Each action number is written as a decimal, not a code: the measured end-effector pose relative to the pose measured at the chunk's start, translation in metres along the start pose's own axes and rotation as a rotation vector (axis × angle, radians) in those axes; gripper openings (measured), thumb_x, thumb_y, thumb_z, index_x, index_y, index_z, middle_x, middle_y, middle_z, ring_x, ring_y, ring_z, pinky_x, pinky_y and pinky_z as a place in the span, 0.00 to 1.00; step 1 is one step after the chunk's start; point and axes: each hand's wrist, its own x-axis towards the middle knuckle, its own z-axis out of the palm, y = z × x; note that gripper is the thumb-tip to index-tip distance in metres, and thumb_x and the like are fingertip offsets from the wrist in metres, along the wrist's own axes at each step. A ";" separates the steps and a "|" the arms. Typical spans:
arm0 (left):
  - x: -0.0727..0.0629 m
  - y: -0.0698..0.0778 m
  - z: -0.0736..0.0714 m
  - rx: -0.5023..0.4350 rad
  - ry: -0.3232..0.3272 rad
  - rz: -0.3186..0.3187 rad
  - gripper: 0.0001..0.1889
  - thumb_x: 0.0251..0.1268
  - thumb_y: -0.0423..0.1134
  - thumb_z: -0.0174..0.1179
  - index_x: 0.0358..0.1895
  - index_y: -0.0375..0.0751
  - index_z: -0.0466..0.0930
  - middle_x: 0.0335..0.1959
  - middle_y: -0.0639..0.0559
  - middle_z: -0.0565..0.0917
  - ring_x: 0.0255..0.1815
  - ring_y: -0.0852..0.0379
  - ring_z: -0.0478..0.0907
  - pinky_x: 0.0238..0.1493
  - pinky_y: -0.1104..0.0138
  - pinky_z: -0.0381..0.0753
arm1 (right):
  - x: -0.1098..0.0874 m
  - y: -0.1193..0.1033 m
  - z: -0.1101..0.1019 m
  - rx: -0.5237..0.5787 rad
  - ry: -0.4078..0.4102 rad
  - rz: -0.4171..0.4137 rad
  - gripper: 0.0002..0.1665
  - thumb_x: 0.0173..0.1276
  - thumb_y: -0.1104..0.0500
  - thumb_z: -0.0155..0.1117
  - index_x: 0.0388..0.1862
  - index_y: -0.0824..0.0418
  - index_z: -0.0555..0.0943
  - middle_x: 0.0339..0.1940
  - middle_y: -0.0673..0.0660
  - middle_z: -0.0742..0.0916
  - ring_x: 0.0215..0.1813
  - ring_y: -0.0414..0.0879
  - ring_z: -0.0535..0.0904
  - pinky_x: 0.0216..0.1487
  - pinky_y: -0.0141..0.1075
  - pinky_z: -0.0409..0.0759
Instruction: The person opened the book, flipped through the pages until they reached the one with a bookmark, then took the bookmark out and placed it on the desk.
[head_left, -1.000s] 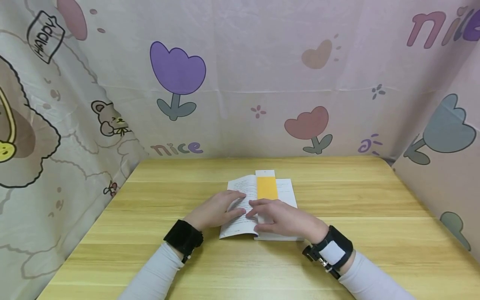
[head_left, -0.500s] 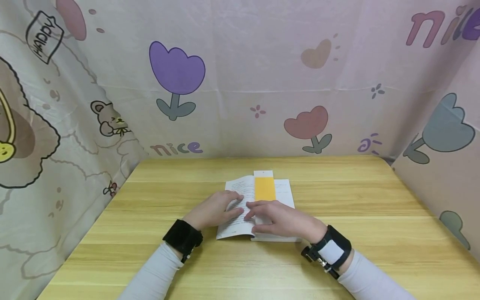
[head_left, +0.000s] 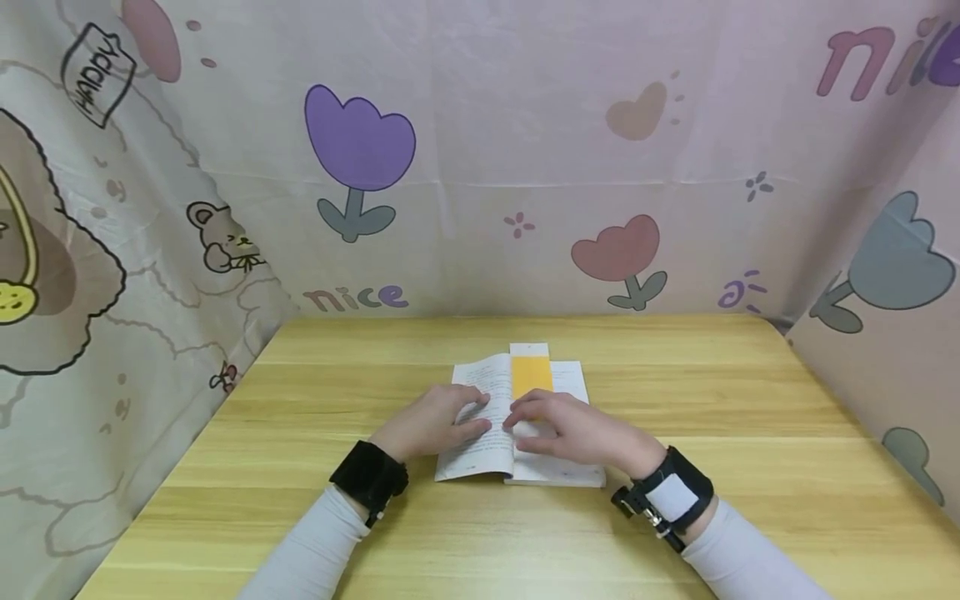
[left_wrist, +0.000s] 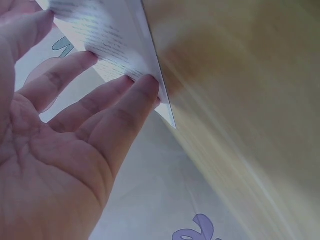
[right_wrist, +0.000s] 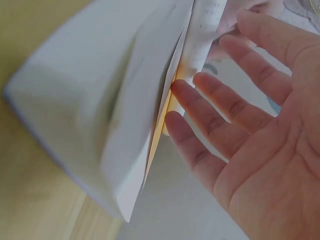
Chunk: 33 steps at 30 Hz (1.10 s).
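An open book (head_left: 557,472) with printed pages lies on the wooden table, in the middle of the head view. Along its gutter lies a yellow and white bookmark (head_left: 531,373), its white end poking past the top edge. My left hand (head_left: 429,421) rests its spread fingertips on the left page (head_left: 471,461); in the left wrist view those fingers (left_wrist: 120,117) are nearly straight against the paper. Over the right page is my right hand (head_left: 581,427), fingers loosely extended, covering the bookmark's lower part. In the right wrist view its fingertips are beside the bookmark's edge (right_wrist: 161,119); contact is unclear.
The light wooden table (head_left: 360,350) extends around the book on all sides. A patterned cloth (head_left: 480,125) with flowers and lettering hangs behind it and at both sides. Each wrist wears a black strap (head_left: 369,479).
My right hand has shifted slightly to the right, uncovering more of the right page's lower part. The left hand stays on the left page, and the book and bookmark lie as before.
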 end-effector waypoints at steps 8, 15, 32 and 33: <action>0.001 0.001 0.000 0.012 -0.010 -0.033 0.24 0.79 0.50 0.65 0.68 0.40 0.83 0.67 0.46 0.87 0.71 0.45 0.82 0.75 0.48 0.80 | -0.003 0.026 -0.011 -0.012 0.110 0.142 0.19 0.77 0.51 0.71 0.62 0.56 0.87 0.63 0.55 0.88 0.63 0.53 0.84 0.65 0.52 0.85; 0.000 0.001 0.004 0.025 0.010 -0.002 0.24 0.80 0.49 0.64 0.68 0.39 0.83 0.66 0.44 0.87 0.70 0.44 0.82 0.75 0.48 0.80 | -0.004 0.054 -0.022 -0.028 0.194 0.273 0.22 0.77 0.54 0.71 0.65 0.62 0.85 0.63 0.60 0.88 0.62 0.57 0.84 0.68 0.57 0.84; -0.002 -0.002 0.006 0.039 0.028 0.007 0.25 0.80 0.50 0.64 0.69 0.39 0.82 0.67 0.45 0.86 0.72 0.43 0.81 0.75 0.49 0.80 | 0.049 0.090 -0.036 0.012 0.146 0.539 0.18 0.80 0.52 0.65 0.56 0.64 0.89 0.49 0.60 0.91 0.43 0.49 0.82 0.47 0.40 0.84; -0.002 -0.002 0.006 0.038 0.026 0.003 0.25 0.80 0.50 0.64 0.69 0.39 0.82 0.68 0.45 0.86 0.72 0.43 0.81 0.75 0.49 0.80 | 0.049 0.091 -0.036 0.018 0.146 0.546 0.18 0.80 0.52 0.65 0.56 0.64 0.89 0.48 0.60 0.91 0.43 0.49 0.82 0.46 0.39 0.83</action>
